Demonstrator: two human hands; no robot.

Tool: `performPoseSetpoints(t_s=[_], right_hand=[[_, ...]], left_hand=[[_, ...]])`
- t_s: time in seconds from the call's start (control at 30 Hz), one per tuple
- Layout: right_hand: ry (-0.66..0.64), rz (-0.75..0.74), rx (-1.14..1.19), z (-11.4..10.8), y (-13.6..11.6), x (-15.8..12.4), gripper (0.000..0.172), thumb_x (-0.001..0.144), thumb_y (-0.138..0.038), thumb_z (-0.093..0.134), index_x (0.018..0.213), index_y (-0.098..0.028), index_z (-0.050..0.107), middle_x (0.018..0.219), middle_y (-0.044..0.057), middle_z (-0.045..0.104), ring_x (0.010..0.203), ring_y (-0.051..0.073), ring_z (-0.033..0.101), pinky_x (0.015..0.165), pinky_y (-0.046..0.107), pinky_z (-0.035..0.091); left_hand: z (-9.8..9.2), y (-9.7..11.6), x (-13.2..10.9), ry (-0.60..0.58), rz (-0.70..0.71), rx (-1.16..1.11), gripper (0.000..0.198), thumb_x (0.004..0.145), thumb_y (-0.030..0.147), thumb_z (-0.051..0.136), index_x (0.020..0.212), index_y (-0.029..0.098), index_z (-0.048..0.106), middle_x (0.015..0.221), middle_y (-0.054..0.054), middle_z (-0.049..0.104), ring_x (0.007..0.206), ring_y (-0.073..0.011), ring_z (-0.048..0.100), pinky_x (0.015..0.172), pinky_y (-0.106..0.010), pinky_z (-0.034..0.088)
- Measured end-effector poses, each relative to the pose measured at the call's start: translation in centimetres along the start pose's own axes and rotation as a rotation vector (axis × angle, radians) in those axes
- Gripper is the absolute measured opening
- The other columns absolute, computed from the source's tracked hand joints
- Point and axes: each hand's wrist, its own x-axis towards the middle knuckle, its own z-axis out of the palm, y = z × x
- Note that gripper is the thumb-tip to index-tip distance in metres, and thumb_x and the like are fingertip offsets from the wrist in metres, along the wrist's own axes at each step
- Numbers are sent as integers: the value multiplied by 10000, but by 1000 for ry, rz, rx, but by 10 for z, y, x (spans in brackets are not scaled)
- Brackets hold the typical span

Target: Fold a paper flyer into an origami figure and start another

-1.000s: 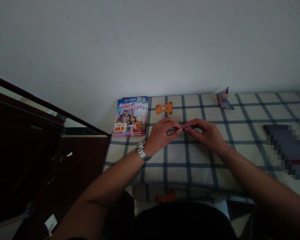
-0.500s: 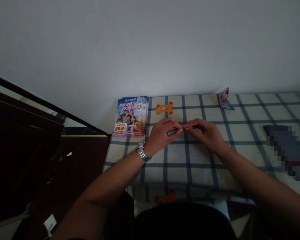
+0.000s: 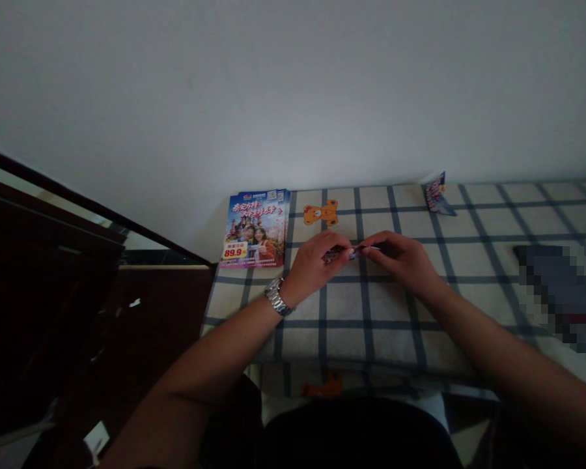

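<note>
Paper [image 3: 333,255] between hands [image 3: 313,262] [image 3: 404,260] now shows more surface.

Light: dim, greyish. Wall [image 3: 351,137]: palest mid-frame, darkening toward the upper corners. Lower left: near-black shadow. Watch [image 3: 279,297]: small glints. Flyers [image 3: 254,225]: large print legible, fine print soft. Dark object [image 3: 566,286], right: pixelated.

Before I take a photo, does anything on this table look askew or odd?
Slightly: the flyer stack at left has an uneven right edge. The folded paper at the back right stands bent, unlike the flat stack.
</note>
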Motion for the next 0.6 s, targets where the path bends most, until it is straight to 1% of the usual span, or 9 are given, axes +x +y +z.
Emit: performPoseSetpoints(t_s=[0.07, 0.13, 0.23, 0.37, 0.5, 0.6], right_hand=[[14, 4, -6, 0, -1, 0, 247, 911, -480, 790, 996, -249, 771, 972, 60, 817, 899, 244, 775, 841, 384, 637], [2, -4, -9, -1, -2, -1, 236, 916, -475, 784, 961, -244, 768, 936, 56, 813, 860, 236, 771, 803, 368, 630], [-33, -14, -24, -1, -2, -1, 220, 930, -460, 770, 931, -240, 762, 908, 46, 803, 845, 227, 760, 794, 355, 615], [-54, -9, -54, -2, -2, -1, 208, 936, -440, 763, 923, -233, 760, 889, 42, 796, 835, 223, 750, 778, 346, 599], [-42, 28, -3, -2, -1, 0, 228, 912, -455, 786, 927, -228, 772, 882, 44, 805, 813, 223, 756, 765, 345, 601], [-28, 59, 9, -3, -1, 2, 263, 898, -487, 794, 965, -234, 798, 923, 52, 822, 837, 233, 766, 783, 357, 609]], left_hand=[[1, 0, 0, -19, -12, -18, 162, 1061, 351, 609, 975, 221, 656, 916, -14, 706, 854, -145, 671, 797, -290, 542], [2, -1, -1, -45, -31, -56, 150, 1055, 339, 609, 970, 220, 644, 898, -8, 695, 825, -137, 662, 775, -279, 541], [3, 0, -2, -84, -67, -120, 117, 1027, 306, 628, 957, 213, 633, 867, 1, 675, 775, -127, 641, 725, -258, 527], [3, 1, -2, -128, -103, -188, 114, 1020, 319, 646, 1000, 207, 657, 896, -7, 698, 789, -125, 658, 733, -248, 532], [3, 3, -1, -126, -151, -218, 162, 1034, 353, 646, 987, 201, 673, 912, -17, 720, 799, -126, 671, 754, -247, 546], [3, 3, 1, -110, -167, -203, 167, 1046, 346, 633, 979, 200, 677, 898, -15, 721, 811, -130, 677, 772, -253, 544]])
